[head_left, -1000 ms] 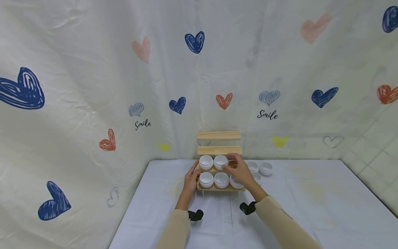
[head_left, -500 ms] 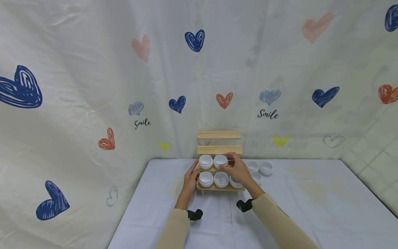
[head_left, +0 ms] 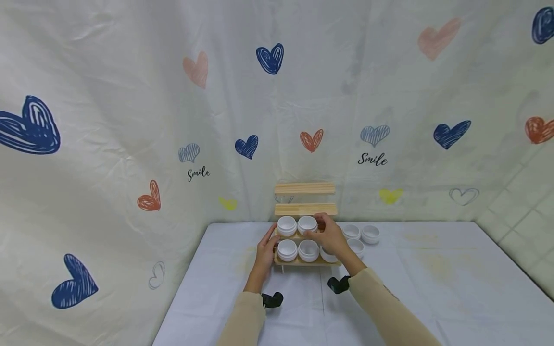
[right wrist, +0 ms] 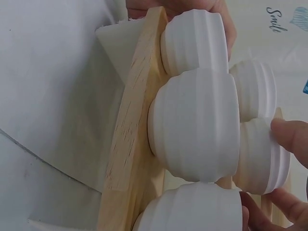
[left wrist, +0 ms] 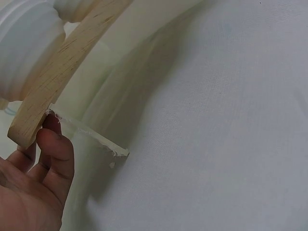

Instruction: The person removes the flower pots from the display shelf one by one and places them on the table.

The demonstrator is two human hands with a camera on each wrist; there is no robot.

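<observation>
White cup (head_left: 307, 224), upright at upper tier of wooden rack (head_left: 298, 262); R hand (head_left: 330, 238) has it pinched at rim, thumb near side, fingers far side. 2nd cup (head_left: 286, 225) just L of R thumb, same tier. Lower-row cups (head_left: 308, 251) x3 below R fingers (rightmost partly hidden by R hand). L hand (head_left: 264, 247) clamped on rack's L end, fingers curled nr white support (left wrist: 90, 131). Loose cups (head_left: 370, 234) x3 on table (head_left: 411, 288), R of R fingers.

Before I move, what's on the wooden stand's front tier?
Three white bowls stand in a row on the front tier. In the head view, the right hand covers part of the rightmost bowl; the surface beneath the bowls is hidden.
</observation>
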